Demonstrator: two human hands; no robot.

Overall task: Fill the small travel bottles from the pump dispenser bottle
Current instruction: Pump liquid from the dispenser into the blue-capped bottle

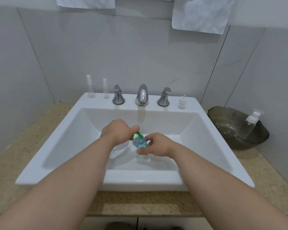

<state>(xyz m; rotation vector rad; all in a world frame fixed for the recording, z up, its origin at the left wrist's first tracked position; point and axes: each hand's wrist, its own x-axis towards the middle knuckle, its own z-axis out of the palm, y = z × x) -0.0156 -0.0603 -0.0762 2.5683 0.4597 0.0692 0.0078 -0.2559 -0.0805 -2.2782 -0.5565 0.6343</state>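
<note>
Speckled table [140, 203], white sink [140, 181] set in it. Over the basin, left grip [116, 131] is curled round the green pump head of the clear pump dispenser bottle [119, 150]. The nozzle meets the mouth of the travel bottle [141, 143], which holds blue liquid and is pinched upright by right grip [156, 145]. On the back ledge: faucet [142, 95], two spray bottles [91, 87] at left.

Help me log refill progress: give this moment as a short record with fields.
left hand: grips the green pump head of the pump dispenser bottle
right hand: holds the travel bottle at the nozzle
travel bottle: contains blue-green liquid, over the sink
waiting: two small spray bottles, seemingly empty, on the back ledge, left
also: white pump cap on the ledge, right; clear pump bottle in grey bowl
</note>
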